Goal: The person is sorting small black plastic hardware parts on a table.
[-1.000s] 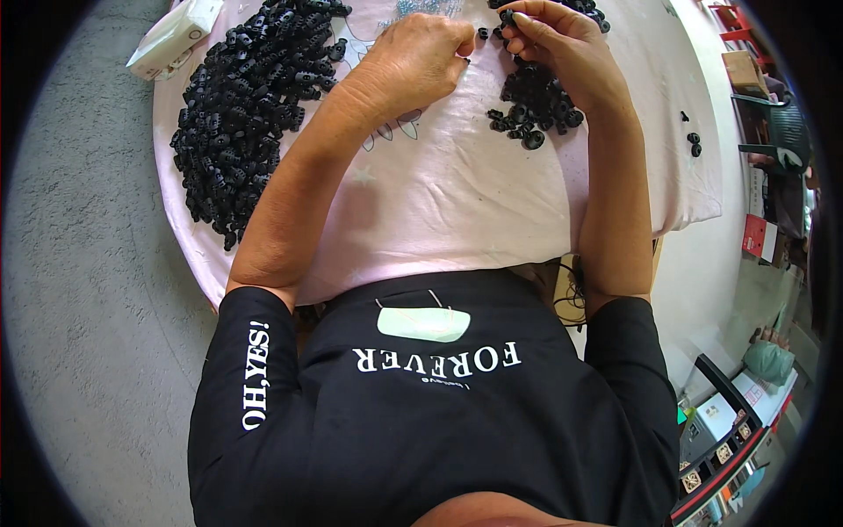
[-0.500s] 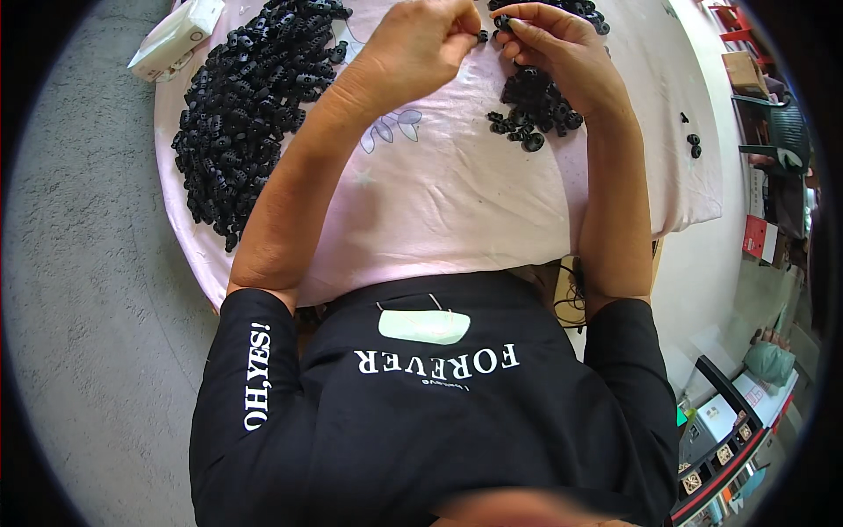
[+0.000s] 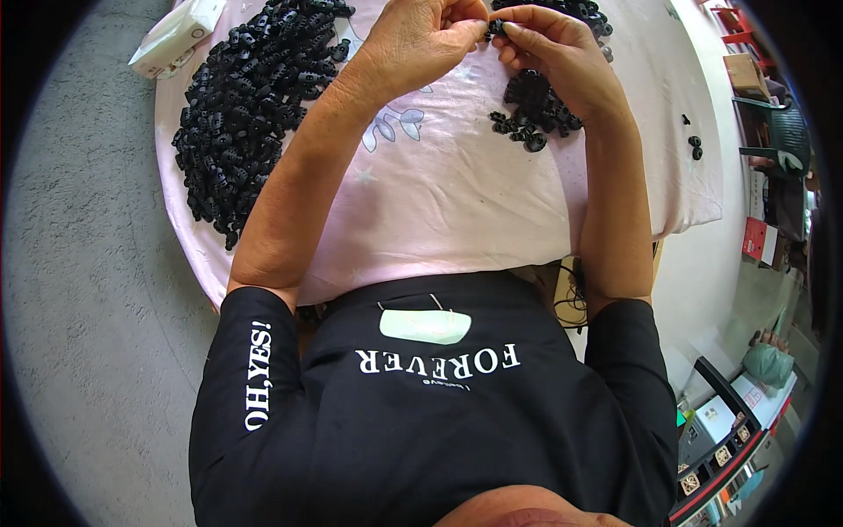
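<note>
My left hand (image 3: 428,42) and my right hand (image 3: 566,60) meet fingertip to fingertip over the far side of the table. Between thumb and forefinger, the right one pinches a small black plastic part (image 3: 498,27). My left fingers are closed on another tiny black piece at the same spot, mostly hidden by the fingertips. Just below my right hand lies a small heap of black round plastic parts (image 3: 536,105). A large pile of black ribbed plastic parts (image 3: 233,132) spreads along the table's left side, beside my left forearm.
A pink patterned cloth covers the table (image 3: 439,211). At the far left corner sits a white tissue pack (image 3: 178,35). More black parts (image 3: 571,10) lie beyond my right hand, and a few loose ones (image 3: 695,147) sit at the right. A green chair (image 3: 781,136) stands farther right.
My left hand has moved slightly right, bringing its small piece up against the part in my right hand. The right hand has shifted only a little.
</note>
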The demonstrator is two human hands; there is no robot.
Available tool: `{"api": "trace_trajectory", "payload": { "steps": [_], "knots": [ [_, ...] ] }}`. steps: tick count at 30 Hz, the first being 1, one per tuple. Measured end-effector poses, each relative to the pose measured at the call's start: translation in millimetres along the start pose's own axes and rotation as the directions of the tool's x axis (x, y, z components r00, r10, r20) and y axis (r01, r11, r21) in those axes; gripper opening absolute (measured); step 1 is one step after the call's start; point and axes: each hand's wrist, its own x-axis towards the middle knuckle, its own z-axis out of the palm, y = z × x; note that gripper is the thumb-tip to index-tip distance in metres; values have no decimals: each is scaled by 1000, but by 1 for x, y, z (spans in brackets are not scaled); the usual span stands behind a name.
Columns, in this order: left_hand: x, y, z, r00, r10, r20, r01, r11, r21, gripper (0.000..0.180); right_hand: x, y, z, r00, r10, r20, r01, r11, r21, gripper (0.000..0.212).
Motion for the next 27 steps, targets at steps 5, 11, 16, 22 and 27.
{"api": "trace_trajectory", "payload": {
  "steps": [5,11,16,22,27],
  "knots": [
    [2,-10,2,997,-65,35,70,980,-188,4,0,-1,0,1000,0,0,0,1000,10,18],
    [4,-13,3,988,-122,90,143,946,-291,4,0,-2,0,1000,-15,-9,15,1000,14,18],
    [4,-12,2,995,-96,33,101,952,-288,5,-1,-2,1,1000,-19,-17,20,1000,12,19],
    [4,-12,2,998,-51,33,58,954,-294,6,-1,-1,-1,1000,-26,-14,26,998,50,19],
    [3,-11,3,996,-74,43,84,943,-321,10,0,1,-2,999,-38,-19,38,998,47,19]
  ]
}}
